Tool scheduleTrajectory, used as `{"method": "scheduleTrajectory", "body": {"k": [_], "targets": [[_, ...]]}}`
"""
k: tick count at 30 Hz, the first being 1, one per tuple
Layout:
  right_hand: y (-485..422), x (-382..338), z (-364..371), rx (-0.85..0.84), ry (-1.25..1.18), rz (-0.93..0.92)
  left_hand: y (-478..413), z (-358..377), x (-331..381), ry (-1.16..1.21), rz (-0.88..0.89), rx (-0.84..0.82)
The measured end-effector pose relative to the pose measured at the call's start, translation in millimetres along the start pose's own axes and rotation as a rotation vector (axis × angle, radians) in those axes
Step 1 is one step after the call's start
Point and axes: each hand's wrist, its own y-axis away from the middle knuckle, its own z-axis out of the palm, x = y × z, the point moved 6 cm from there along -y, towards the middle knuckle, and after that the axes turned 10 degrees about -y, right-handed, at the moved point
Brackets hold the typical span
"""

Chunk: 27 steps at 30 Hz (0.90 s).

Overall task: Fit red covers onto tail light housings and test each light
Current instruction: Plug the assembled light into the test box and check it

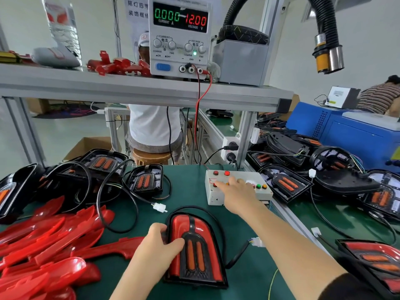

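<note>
Left hand and right hand bare (forearms too); black sleeve on right arm.

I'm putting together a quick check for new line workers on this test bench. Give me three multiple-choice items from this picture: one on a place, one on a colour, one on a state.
1. Where does the power supply stand?
A. On the green mat
B. On the upper shelf
C. On the floor

2. What colour are its current digits?
A. Red
B. Blue
C. Green

3. The tail light under the left hand is:
A. Fitted with its red cover
B. A bare housing with no cover
C. Turned face down

Answers: 1 B, it sits up on the grey shelf; 2 C, 0.000 glows green beside the red voltage reading; 3 A, glossy red panels cover its face.
</note>
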Motion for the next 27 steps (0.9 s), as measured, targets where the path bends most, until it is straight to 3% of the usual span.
{"method": "scheduleTrajectory", "body": {"k": [10, 14, 18, 27], "targets": [[3, -1, 7, 0.08, -0.012, -0.033, -1, 10, -15, 0.256, 0.011, -0.063], [2, 29, 1, 0.084, -0.159, 0.063, -4, 16, -25, 0.429, -0.054, -0.1], [9, 55, 3, 0.036, -0.145, 0.129, -4, 22, -30, 0.621, -0.088, -0.151], [12, 47, 6, 0.109, -0.054, 0.053, -2, 21, -31, 0.675, -0.06, -0.155]]}}
